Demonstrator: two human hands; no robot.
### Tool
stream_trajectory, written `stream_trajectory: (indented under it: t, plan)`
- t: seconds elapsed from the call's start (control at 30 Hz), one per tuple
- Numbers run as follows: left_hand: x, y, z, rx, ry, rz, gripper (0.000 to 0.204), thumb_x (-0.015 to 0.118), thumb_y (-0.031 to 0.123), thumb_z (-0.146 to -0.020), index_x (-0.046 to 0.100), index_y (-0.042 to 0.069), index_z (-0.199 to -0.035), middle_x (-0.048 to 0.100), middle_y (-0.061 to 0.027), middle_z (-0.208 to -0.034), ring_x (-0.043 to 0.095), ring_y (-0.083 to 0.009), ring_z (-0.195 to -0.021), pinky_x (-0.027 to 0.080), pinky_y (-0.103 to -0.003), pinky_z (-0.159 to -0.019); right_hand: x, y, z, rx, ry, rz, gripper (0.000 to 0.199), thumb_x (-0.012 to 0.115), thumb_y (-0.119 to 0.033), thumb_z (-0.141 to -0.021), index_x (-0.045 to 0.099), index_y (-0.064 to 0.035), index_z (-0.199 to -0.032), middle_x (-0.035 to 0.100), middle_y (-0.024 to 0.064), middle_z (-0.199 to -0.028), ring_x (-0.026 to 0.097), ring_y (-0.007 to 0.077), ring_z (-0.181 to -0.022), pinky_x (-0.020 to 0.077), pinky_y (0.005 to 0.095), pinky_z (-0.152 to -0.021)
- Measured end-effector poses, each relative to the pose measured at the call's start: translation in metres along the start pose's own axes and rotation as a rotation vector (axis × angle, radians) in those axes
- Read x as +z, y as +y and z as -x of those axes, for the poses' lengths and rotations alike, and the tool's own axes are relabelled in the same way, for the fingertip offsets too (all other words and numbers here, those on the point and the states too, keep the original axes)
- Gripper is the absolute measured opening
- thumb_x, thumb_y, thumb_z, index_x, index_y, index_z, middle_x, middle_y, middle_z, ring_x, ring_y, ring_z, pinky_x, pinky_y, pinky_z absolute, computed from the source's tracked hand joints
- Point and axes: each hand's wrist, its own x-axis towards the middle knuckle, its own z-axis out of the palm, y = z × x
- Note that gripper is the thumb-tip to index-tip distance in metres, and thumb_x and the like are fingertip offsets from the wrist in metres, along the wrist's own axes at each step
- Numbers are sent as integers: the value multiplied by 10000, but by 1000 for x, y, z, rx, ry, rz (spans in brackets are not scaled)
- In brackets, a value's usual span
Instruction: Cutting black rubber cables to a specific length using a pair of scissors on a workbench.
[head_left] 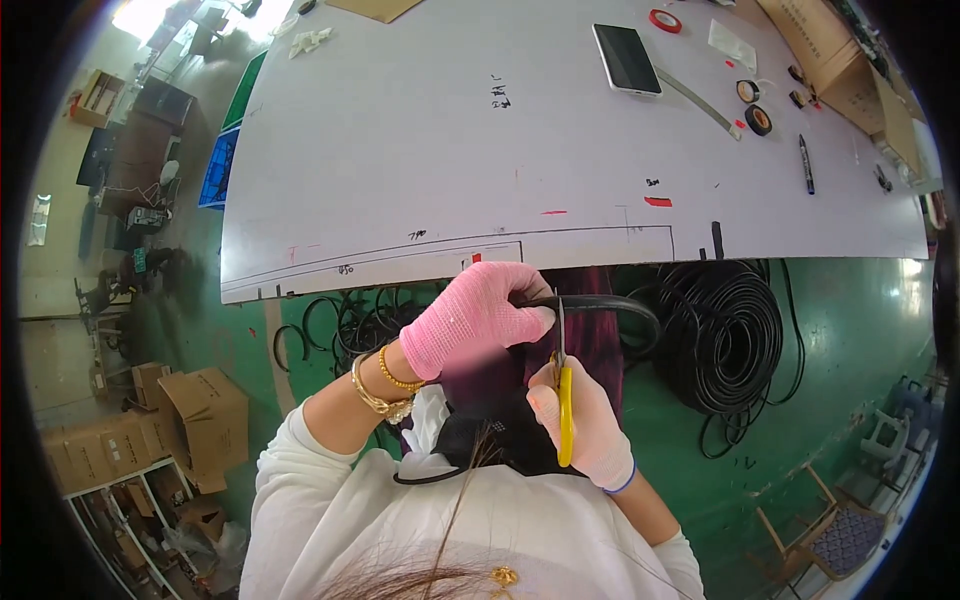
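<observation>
My left hand (485, 312), in a pink knit glove, is closed round a black rubber hose or cable (605, 303) at the table's near edge. From that grip the black length runs right and bends down beyond the table edge. In a pale glove, my right hand (585, 420) grips yellow-handled scissors (565, 410). Their blades point away from me and cross the black length just right of my left fingertips. Whether the blades have cut into it I cannot tell.
A white table (420, 140) with marked lines spreads ahead. On it lie a phone (627, 60), tape rolls (758, 120) and a marker (806, 165). A large black coil (725, 340) rests on the green floor at right. Cardboard boxes (205, 420) stand left, a chair (840, 540) lower right.
</observation>
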Motion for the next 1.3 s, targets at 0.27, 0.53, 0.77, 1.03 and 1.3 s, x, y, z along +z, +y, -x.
stream_trajectory:
  t: [0.27,0.53,0.77,1.03,1.3]
  plan:
    - [1,-8,-5,63,24,-53,219,695,136,-805,684,-57,-908,637,-83,-714,585,-136,-686,519,-301,-699,4,3,-1,43,58,-37,435,667,-424,-985,525,-19,-909,551,86,-718,548,196,-616,472,318,-596]
    - [-1,-15,-5,51,-13,-41,226,651,78,-815,653,-16,-1020,650,-56,-828,516,-111,-666,488,-286,-667,8,-27,1,259,69,-276,307,697,-277,-963,523,-34,-890,535,8,-696,477,75,-563,407,243,-521]
    - [-18,16,-12,-26,-536,517,552,499,-33,-787,556,21,-1333,703,-106,-1196,450,-42,-581,401,-196,-498,6,-37,7,438,80,-379,234,700,-192,-899,522,-41,-881,526,13,-679,492,82,-533,397,243,-495]
    - [-18,9,-22,-48,-677,475,517,509,-20,-777,582,24,-1287,705,-123,-1229,440,-35,-568,367,-192,-462,-5,-44,11,503,6,-336,198,687,-166,-903,540,-33,-898,553,34,-691,510,92,-542,413,240,-499]
    - [-35,-2,-6,-51,-591,446,505,521,-68,-773,590,-17,-1271,716,-134,-1203,522,-40,-671,388,-198,-478,-39,-5,29,-240,578,20,344,769,-6,-797,568,24,-1075,637,102,-1070,526,100,-623,457,245,-569]
